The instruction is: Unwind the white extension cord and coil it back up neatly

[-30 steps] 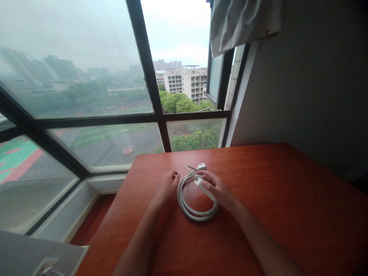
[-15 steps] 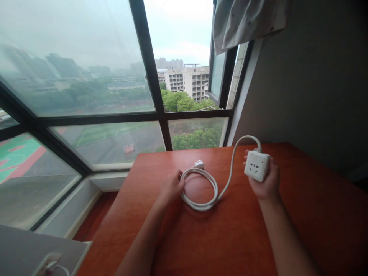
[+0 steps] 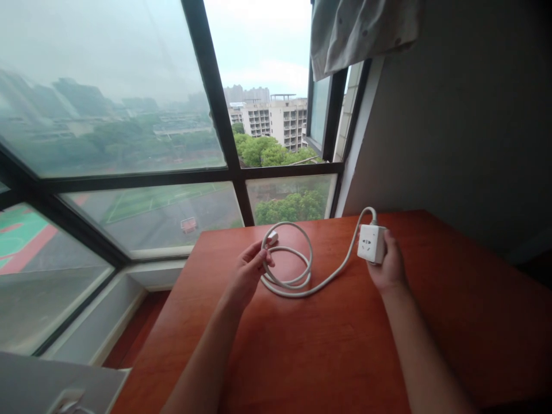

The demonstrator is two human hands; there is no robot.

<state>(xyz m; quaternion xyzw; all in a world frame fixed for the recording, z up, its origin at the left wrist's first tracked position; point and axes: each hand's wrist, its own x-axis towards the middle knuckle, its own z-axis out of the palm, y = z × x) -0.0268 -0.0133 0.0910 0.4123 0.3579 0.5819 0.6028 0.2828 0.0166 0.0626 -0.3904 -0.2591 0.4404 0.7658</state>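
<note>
My right hand (image 3: pixel 389 269) is closed around a white cube power socket (image 3: pixel 371 244), held just above the red-brown wooden table (image 3: pixel 345 345). A white cable (image 3: pixel 302 275) runs from the cube's top leftward into loose coils. My left hand (image 3: pixel 248 270) pinches the coils at their left side and lifts them off the table. The cable's white plug (image 3: pixel 272 237) sticks up just above my left fingers.
Large dark-framed windows (image 3: pixel 233 172) stand behind and left of the table. A grey wall (image 3: pixel 466 126) runs along the right. A pale cloth (image 3: pixel 362 29) hangs at the top. A white object (image 3: pixel 69 399) sits on a grey ledge at the lower left.
My right hand lifted the cube socket out of the coil and carried it to the right, uncoiling the cable. My left hand closed on the coils and raised them, plug end up.
</note>
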